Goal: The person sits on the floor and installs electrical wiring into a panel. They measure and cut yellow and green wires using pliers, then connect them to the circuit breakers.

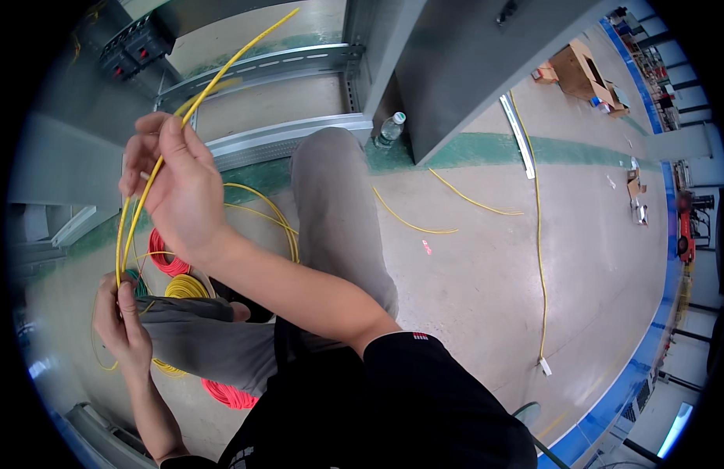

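Observation:
A yellow wire [238, 59] runs up past my right hand [181, 176], which pinches it between thumb and fingers. Its upper end points toward the metal cabinet frame [295, 70]. Below and to the left, my left hand [123, 322] is closed round two lengths of yellow wire that rise side by side toward the right hand. A short pale tip shows beside the right fingers; whose end it is, I cannot tell. Under my arms lie a yellow wire coil [187, 287], a red coil [165, 256] and, partly hidden, a green coil [135, 283].
A grey panel [471, 70] stands right of the frame, with a plastic bottle [390, 130] beside it. Cut yellow wires [413, 227], a long yellow cable [539, 242] and a pale strip [517, 137] lie on the floor. A cardboard box [575, 72] sits farther right.

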Tool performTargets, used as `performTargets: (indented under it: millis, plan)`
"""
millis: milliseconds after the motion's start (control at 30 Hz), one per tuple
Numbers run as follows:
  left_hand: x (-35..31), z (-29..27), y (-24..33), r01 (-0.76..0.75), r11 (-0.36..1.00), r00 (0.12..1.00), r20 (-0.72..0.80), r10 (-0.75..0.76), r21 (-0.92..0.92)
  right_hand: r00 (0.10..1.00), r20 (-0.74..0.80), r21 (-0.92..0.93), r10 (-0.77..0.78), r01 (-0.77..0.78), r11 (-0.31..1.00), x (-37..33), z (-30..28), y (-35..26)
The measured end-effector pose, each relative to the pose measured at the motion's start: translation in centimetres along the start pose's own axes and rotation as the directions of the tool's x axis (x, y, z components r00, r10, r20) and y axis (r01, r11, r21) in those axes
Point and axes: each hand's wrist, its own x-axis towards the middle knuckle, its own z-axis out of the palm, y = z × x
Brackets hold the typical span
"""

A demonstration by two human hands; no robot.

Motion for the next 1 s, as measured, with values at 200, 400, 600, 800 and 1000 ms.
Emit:
performTargets:
  millis: [200, 400, 600, 800, 1000]
  plan:
    - [3.6, -5.1, -0.3, -0.023, 0.976, 0.996, -0.079, 0.041, 0.217, 1.000, 0.008, -0.390, 0.020, -0.015, 0.921, 1.0, -0.6, -1.7]
    - [4.6, -7.6, -0.9, -0.012, 0.942, 0.998, 0.057, -0.008, 0.337, 0.981, -0.156, -0.657, 0.116, -0.191, 0.730, 1.9, -10.7, -1.4]
    - [-4.8, -4.0, -9.7, 0.442, 0.840, 0.893, -0.250, -0.375, 0.317, 0.813, -0.535, -0.686, -0.229, -0.577, -0.443, -6.2, -39.2, 0.2]
    - [-13.4, 1.5, -12.9, 0.646, 0.715, 0.682, -0.625, -0.381, 0.269, 0.666, -0.695, -0.216, -0.271, -0.552, -0.805, -15.2, -44.2, -1.6]
    - [-12.6, 1.4, -12.7, 0.778, 0.613, 0.493, -0.739, -0.460, 0.138, 0.476, -0.824, 0.037, -0.307, -0.496, -0.867, -13.8, -46.5, -1.2]
